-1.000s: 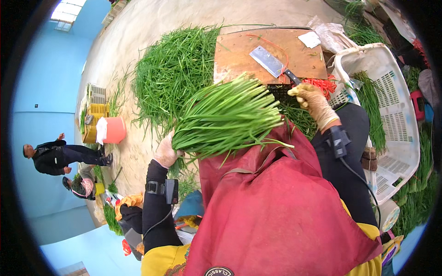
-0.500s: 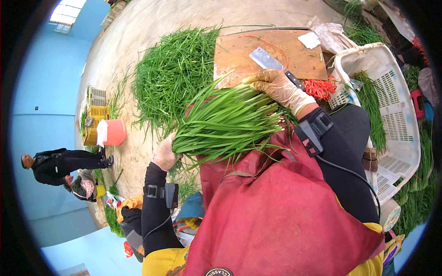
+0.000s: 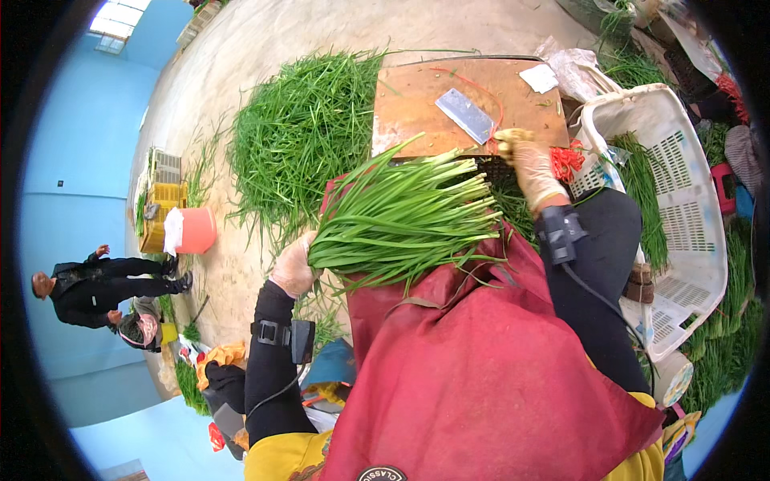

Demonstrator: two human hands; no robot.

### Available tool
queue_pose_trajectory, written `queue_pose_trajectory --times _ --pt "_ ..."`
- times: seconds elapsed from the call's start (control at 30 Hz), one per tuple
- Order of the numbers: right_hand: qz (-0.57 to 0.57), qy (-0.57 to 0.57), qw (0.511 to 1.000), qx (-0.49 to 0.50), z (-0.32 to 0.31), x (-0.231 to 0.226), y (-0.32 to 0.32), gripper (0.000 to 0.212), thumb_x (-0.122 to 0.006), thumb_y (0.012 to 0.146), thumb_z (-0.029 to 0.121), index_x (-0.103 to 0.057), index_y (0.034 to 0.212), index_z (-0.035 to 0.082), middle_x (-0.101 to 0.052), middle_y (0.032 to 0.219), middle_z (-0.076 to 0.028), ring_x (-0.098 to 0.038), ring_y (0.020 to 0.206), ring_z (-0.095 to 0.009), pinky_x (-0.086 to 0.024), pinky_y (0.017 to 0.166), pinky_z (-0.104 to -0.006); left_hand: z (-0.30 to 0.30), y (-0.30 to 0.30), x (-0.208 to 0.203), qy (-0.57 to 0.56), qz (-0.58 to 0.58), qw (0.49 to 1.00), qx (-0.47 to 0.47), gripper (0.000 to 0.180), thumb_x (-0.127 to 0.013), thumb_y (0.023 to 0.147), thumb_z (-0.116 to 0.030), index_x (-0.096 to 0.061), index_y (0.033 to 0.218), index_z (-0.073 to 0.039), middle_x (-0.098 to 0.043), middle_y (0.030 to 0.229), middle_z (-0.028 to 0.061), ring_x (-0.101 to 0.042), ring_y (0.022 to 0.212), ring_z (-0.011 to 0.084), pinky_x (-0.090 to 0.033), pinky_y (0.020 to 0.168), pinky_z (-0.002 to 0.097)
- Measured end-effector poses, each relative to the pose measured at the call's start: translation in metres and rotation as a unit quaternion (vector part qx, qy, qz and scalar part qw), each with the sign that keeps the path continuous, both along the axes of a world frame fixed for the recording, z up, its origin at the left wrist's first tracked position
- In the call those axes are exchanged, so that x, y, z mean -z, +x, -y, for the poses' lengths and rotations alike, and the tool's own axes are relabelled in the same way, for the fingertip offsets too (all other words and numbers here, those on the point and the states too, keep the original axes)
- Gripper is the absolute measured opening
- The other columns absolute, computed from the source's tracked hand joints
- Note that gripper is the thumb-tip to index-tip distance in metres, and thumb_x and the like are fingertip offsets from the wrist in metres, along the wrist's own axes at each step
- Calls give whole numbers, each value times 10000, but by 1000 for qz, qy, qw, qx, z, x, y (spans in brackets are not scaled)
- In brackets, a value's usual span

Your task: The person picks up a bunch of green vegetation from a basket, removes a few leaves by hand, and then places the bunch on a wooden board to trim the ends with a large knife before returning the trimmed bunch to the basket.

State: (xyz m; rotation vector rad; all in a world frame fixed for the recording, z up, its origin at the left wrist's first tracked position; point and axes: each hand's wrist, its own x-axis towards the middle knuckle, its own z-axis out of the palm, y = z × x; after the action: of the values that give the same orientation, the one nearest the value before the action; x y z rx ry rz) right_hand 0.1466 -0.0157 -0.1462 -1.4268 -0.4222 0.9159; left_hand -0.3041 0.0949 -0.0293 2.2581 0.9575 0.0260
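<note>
A white slatted plastic crate (image 3: 682, 216) lay tipped at about three o'clock, with a loose bunch of green stalks (image 3: 642, 192) resting inside it against the near wall. At nine o'clock stood a yellow crate (image 3: 164, 212) with greens hanging from it, and just beside it an orange bucket (image 3: 192, 231) with something white draped over its rim; what the bucket held could not be told.

The left hand (image 3: 295, 268), gloved, was closed around the root end of a thick bundle of chives (image 3: 401, 220), which lay across the person's lap on a red apron (image 3: 489, 361), its leaf tips pointing toward two o'clock. The right hand (image 3: 525, 160), in a yellowish glove, was loosely curled at the far end of the bundle, at about one o'clock, near the edge of a wooden cutting board (image 3: 417, 104); whether it gripped anything could not be told. A cleaver (image 3: 465, 115) lay flat on the board, well apart from the left hand and just beside the right. A tuft of red bands (image 3: 568, 160) sat next to the right hand.

At eleven o'clock a broad heap of loose chives (image 3: 301, 136) was spread on the bare concrete floor (image 3: 265, 40). The walls (image 3: 72, 144) were painted light blue, with a bright window high at ten o'clock. A person in dark clothes (image 3: 96, 280) stood at eight o'clock.
</note>
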Motion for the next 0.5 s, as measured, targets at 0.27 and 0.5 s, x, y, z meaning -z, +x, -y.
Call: queue_pose_trajectory --times 0.27,0.5 --pt "171 -7 973 -156 25 -38 11 320 -647 965 299 -715 1079 8 -698 830 -28 -609 715 -98 -468 657 -207 -1 -2 4 -12 5 1000 12 459 -651 769 13 -581 1220 -41 -685 1076 135 -658 1001 287 -512 882 341" --pt "234 -1 927 -294 -11 -49 -45 244 -708 916 168 -709 1064 -27 -717 906 -77 -633 847 -156 -507 795 -313 3 6 -5 18 4 999 27 430 -659 780 0 -602 1203 -54 -690 1056 147 -666 984 307 -516 870 343"
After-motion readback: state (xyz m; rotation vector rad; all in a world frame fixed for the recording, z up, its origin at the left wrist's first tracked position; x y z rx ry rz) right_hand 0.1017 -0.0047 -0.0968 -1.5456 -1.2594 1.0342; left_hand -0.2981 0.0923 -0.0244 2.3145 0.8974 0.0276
